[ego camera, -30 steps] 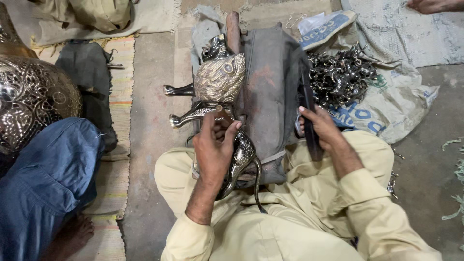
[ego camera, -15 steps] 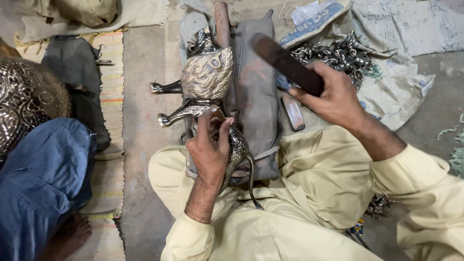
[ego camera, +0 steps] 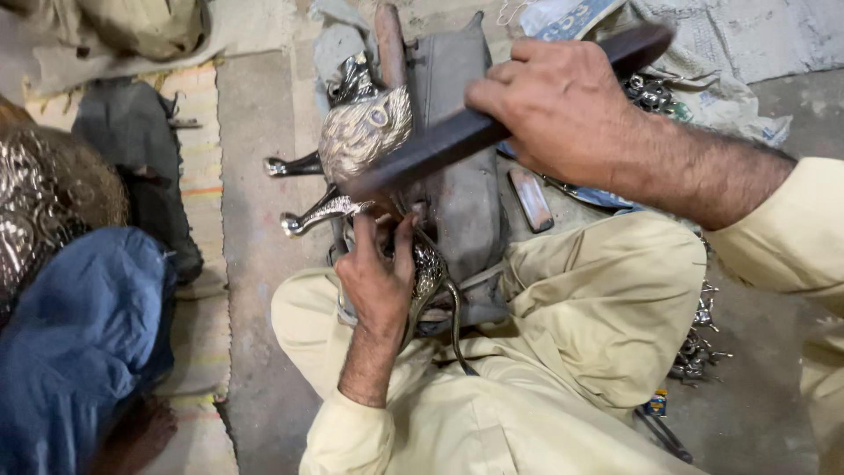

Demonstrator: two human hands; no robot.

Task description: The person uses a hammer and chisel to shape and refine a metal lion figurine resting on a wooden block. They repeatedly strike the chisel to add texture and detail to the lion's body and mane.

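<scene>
My left hand point(ego camera: 380, 280) grips the neck of an embossed silver metal vessel point(ego camera: 362, 141) shaped like a bird, which lies on a grey padded block point(ego camera: 464, 167) between my knees. Its spouts stick out to the left. My right hand point(ego camera: 563, 110) is raised above the block and is shut on a long dark flat wooden bat point(ego camera: 440, 145), whose far end hangs just over the vessel's round body. My legs in pale yellow cloth lie folded below.
A second embossed metal vessel point(ego camera: 44, 202) and a person's blue-clad leg point(ego camera: 79, 343) are at the left. A pile of small shiny metal parts point(ego camera: 655, 92) lies on white sacking at the top right. A small flat bar point(ego camera: 532, 200) rests beside the block.
My right hand picked the dark bat up from the right side of the block and swung it up and leftward over the vessel. The left hand stayed on the neck.
</scene>
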